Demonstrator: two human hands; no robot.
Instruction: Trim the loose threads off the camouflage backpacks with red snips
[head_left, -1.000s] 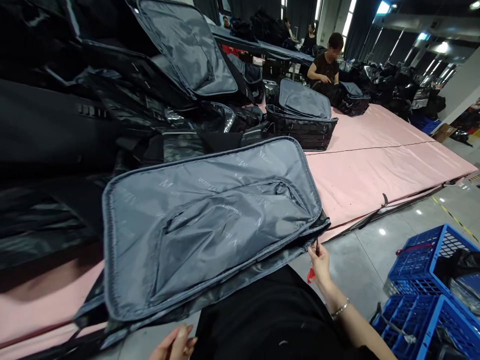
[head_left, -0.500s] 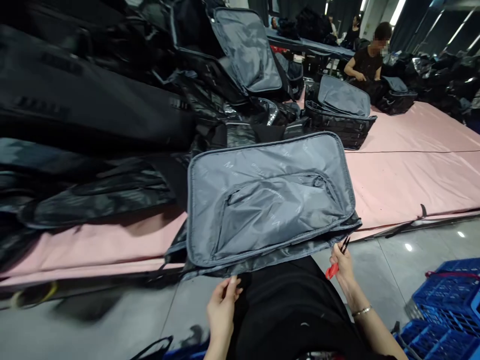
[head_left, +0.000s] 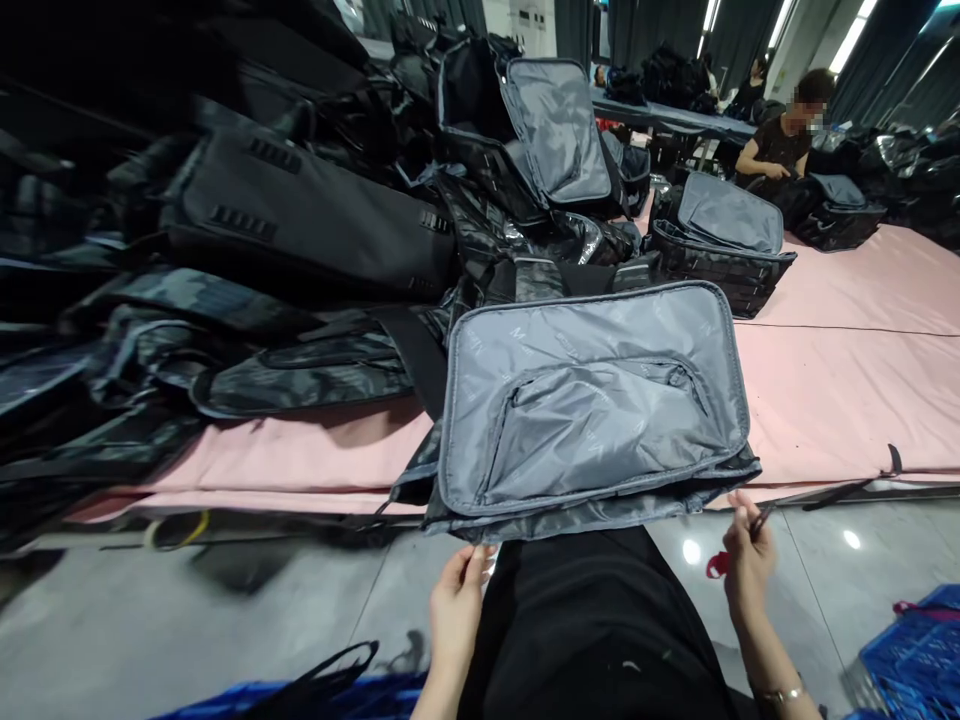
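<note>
A grey-lined bag (head_left: 600, 430) is being supported at the near edge of the pink surface (head_left: 840, 390), its near side being carried slightly past that edge. As for progress, the lined panel is being laid over the body, yet a dark gap is being shown at the near right corner, so closure there is being judged incomplete; whether any trimming is already done is not being revealed. By the left hand (head_left: 454, 605), palm partly upturned and fingers narrowed, the bag's near edge seems to be pinched close to its left corner. In the right hand (head_left: 750, 565), raised beside the near right corner, dark-bladed snips (head_left: 761, 521) are being held, a red part (head_left: 718, 565) being seen below the fingers (whether cloth is also being touched there cannot be told). Both forearms are being reached forward from the near side. Toward the far side of the surface, another open bag (head_left: 724, 270) is being displayed, while dark bags (head_left: 315, 220) are being heaped to the left.
</note>
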